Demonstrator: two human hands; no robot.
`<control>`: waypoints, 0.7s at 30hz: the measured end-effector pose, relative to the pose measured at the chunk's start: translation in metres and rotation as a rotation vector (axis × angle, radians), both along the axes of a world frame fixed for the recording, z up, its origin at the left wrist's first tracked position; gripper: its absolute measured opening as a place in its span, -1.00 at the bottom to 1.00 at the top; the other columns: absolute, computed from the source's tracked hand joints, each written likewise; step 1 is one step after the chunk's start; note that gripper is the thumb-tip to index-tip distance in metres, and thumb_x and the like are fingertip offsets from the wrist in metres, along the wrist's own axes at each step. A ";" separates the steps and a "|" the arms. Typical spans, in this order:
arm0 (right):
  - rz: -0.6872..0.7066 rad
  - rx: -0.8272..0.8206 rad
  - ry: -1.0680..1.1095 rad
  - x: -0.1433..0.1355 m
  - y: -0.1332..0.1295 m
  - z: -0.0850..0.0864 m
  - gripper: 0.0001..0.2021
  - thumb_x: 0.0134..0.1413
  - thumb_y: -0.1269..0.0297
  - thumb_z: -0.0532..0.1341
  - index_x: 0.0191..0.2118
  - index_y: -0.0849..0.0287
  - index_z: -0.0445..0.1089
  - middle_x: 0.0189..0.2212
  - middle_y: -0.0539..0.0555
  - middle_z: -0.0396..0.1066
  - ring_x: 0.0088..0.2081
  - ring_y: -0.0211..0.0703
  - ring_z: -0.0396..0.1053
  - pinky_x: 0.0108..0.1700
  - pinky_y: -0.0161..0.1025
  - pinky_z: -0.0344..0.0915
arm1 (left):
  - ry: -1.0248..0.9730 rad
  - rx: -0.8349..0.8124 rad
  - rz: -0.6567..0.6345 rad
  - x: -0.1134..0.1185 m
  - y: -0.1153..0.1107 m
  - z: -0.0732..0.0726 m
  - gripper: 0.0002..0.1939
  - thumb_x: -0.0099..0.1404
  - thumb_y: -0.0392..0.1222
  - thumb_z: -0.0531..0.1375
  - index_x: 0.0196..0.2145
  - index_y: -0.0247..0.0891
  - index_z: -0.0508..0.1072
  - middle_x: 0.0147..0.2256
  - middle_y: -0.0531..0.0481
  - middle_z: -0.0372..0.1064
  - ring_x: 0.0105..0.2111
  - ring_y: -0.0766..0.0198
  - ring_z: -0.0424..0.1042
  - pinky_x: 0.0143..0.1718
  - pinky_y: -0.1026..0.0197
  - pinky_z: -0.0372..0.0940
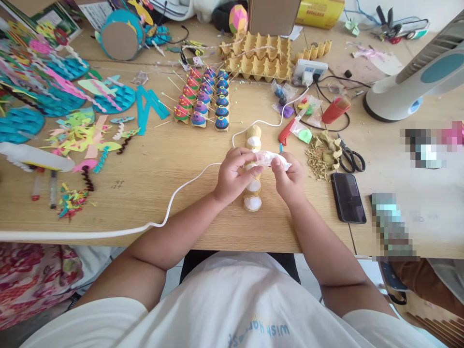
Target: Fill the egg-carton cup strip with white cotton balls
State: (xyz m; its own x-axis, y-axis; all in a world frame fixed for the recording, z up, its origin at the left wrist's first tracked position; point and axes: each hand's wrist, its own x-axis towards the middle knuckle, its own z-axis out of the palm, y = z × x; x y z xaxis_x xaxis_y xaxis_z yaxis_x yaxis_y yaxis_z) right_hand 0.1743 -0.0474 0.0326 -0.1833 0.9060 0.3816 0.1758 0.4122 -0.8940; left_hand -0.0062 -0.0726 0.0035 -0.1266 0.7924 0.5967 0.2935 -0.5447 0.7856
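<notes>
Between my two hands a small clear plastic bag [266,158] with white stuff in it is stretched out. My left hand [235,175] pinches its left end, and my right hand [289,178] grips the right end between thumb and fingers. Under the hands lies an egg-carton strip [254,131] with white material on its cups; the hands hide its middle part. Just beyond my right hand a red-handled cutter [286,131] lies beside a bag of green clay [305,136].
Painted egg-carton cups with pins [206,99] stand in rows ahead. Scissors [351,153], a phone [348,198] and carton scraps [321,152] lie to the right. A white cable [170,203] crosses the table at left. A white fan-like appliance [409,82] stands far right.
</notes>
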 end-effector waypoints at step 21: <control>0.141 -0.418 0.295 -0.011 0.007 -0.020 -0.22 0.04 -0.72 0.19 -0.38 0.03 0.34 -0.53 -0.02 0.32 -0.51 -0.23 0.23 -0.49 -0.22 0.15 | 0.211 0.193 0.055 -0.003 0.002 0.003 -0.79 0.55 0.06 0.34 -0.19 -0.03 0.70 -0.23 0.00 0.61 -0.17 0.18 0.51 -0.01 0.00 0.41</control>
State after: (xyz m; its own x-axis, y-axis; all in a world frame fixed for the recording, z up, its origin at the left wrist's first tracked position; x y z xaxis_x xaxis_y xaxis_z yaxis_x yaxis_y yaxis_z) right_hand 0.1637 -0.0400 0.0124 -0.2533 0.9663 0.0467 -0.1393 0.0113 -0.9902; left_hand -0.0092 -0.0709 0.0067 -0.0234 0.6568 0.7537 0.4727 -0.6570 0.5873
